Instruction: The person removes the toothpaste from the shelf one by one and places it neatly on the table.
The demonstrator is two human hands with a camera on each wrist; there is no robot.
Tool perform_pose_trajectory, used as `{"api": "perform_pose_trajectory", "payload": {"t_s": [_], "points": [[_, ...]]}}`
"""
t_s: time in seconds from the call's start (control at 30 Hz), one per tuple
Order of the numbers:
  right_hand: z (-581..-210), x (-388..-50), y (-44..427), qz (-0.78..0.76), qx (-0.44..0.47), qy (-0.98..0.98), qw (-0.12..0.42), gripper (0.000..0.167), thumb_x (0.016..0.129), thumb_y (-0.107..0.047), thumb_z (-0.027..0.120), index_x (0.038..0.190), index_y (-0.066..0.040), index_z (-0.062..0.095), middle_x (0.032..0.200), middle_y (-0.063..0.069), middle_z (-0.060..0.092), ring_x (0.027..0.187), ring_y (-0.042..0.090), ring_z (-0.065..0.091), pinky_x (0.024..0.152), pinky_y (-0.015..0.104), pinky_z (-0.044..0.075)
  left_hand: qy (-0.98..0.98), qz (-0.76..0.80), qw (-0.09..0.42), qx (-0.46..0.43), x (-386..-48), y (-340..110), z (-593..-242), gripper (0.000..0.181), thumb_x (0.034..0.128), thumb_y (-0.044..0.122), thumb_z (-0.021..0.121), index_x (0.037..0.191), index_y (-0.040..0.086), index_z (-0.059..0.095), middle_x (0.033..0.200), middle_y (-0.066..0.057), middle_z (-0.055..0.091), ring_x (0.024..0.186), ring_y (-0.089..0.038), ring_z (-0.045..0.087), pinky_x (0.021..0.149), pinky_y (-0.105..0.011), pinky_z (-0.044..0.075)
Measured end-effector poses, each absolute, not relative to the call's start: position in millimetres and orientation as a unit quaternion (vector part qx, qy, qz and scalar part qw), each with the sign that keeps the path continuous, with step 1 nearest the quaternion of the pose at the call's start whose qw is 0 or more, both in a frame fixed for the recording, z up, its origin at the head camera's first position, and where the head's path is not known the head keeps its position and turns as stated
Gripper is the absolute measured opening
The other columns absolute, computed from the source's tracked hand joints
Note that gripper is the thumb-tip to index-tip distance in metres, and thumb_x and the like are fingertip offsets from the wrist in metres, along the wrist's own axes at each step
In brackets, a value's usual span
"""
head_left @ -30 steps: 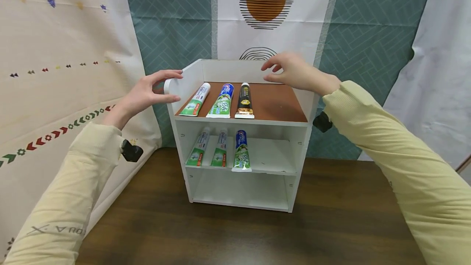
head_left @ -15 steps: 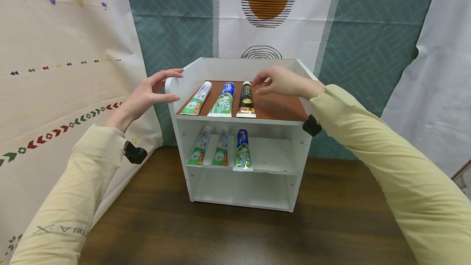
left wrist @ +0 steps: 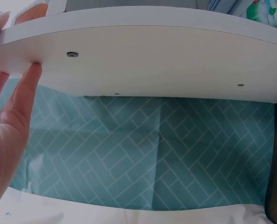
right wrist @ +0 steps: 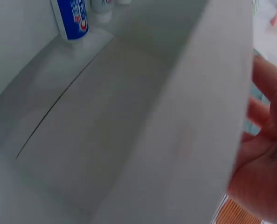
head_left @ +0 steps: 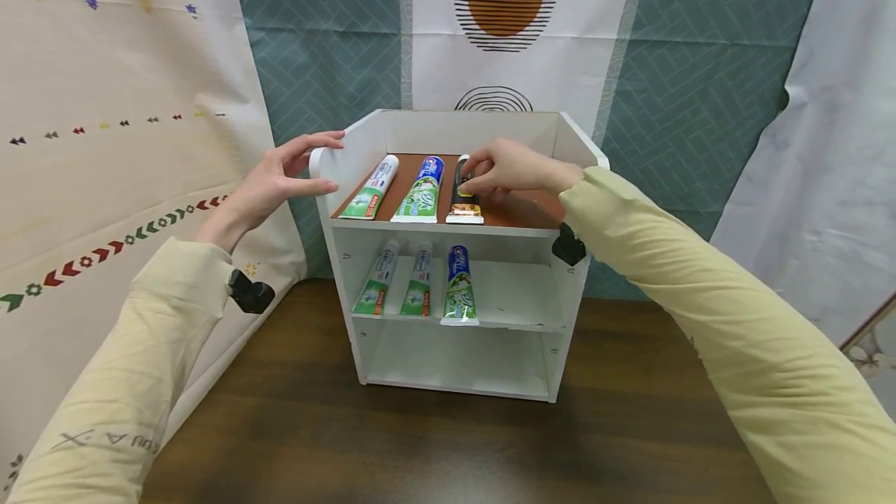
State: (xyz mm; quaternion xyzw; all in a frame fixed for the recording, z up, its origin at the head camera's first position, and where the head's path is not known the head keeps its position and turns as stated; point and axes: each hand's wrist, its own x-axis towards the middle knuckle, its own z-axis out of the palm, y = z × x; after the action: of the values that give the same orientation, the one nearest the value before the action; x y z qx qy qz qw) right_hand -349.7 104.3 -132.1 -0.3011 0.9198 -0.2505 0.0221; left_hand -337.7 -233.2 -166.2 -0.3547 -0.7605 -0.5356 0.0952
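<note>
In the head view my left hand (head_left: 262,177) holds the upper left side panel of a white shelf unit (head_left: 448,387). In the left wrist view, fingers of the left hand (left wrist: 10,112) lie on the panel's outer face (left wrist: 152,60). My right hand (head_left: 514,169) is over a black tube (head_left: 465,210) on the brown top shelf, thumb and fingertips apart; contact is unclear. A blue-green tube (head_left: 418,197) and a white-green tube (head_left: 371,189) lie to its left. The right hand (right wrist: 264,149) is partly visible behind a blurred white edge in the right wrist view.
The middle shelf holds two white-green tubes (head_left: 378,282) (head_left: 418,285) and a blue-green tube (head_left: 459,286). The unit's side walls and back rise around the top shelf. It stands on a dark wooden table (head_left: 448,449), with patterned cloth (head_left: 322,45) behind.
My right hand has come down and left from above the top shelf's back to the black tube. The left hand keeps its place on the side panel, and the tubes have not moved.
</note>
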Motion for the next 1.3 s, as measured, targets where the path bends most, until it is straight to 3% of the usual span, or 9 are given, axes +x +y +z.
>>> {"api": "perform_pose_trajectory", "payload": {"t_s": [0.37,0.6,0.83,1.07,1.2,1.3], "points": [[-129,-341,78,-0.361,-0.169,0.914,0.074,0.031,0.085,-0.011,0.064,0.114,-0.002,0.056,0.103,0.016,0.055,0.072,0.019,0.055,0.061,0.028,0.05,-0.765,-0.532,0.099,-0.349,-334,-235,-166,0.051,0.0786,-0.004,0.066,0.125,0.01,0.052,0.141,-0.002,0.033,0.121,-0.022,0.035,0.084,-0.028,0.035],[-132,-345,88,-0.452,-0.131,0.877,0.1,0.033,0.085,-0.016,0.065,0.115,-0.004,0.058,0.095,0.012,0.051,0.059,0.013,0.046,0.052,0.021,0.044,-0.766,-0.533,0.097,-0.347,-335,-231,-166,0.051,0.0784,-0.002,0.067,0.125,0.011,0.052,0.141,0.0,0.033,0.121,-0.022,0.034,0.086,-0.034,0.032],[-138,-349,98,-0.511,-0.096,0.848,0.102,0.038,0.083,-0.016,0.067,0.12,-0.008,0.058,0.109,0.012,0.05,0.055,0.012,0.046,0.05,0.019,0.043,-0.765,-0.533,0.097,-0.348,-337,-230,-165,0.051,0.0788,-0.002,0.067,0.126,0.01,0.051,0.141,0.0,0.033,0.122,-0.022,0.034,0.086,-0.033,0.033],[-140,-346,105,-0.617,-0.09,0.768,0.147,0.042,0.085,-0.006,0.062,0.126,-0.006,0.052,0.112,0.012,0.043,0.052,0.012,0.033,0.045,0.021,0.029,-0.761,-0.536,0.093,-0.353,-337,-228,-165,0.051,0.079,-0.003,0.066,0.126,0.009,0.051,0.141,-0.001,0.033,0.121,-0.022,0.034,0.085,-0.033,0.033],[-135,-340,108,-0.631,-0.104,0.754,0.151,0.043,0.085,-0.003,0.061,0.127,-0.008,0.052,0.117,0.012,0.047,0.057,0.012,0.044,0.048,0.018,0.037,-0.761,-0.536,0.093,-0.354,-336,-230,-165,0.051,0.079,-0.003,0.066,0.126,0.01,0.051,0.141,-0.001,0.033,0.122,-0.023,0.034,0.086,-0.034,0.033],[-127,-334,110,-0.629,-0.117,0.756,0.143,0.045,0.084,-0.002,0.062,0.127,-0.008,0.052,0.119,0.013,0.049,0.072,0.015,0.056,0.057,0.02,0.045,-0.764,-0.533,0.096,-0.352,-336,-232,-166,0.051,0.079,-0.003,0.066,0.126,0.011,0.052,0.141,0.0,0.033,0.122,-0.023,0.034,0.086,-0.034,0.033]]}}
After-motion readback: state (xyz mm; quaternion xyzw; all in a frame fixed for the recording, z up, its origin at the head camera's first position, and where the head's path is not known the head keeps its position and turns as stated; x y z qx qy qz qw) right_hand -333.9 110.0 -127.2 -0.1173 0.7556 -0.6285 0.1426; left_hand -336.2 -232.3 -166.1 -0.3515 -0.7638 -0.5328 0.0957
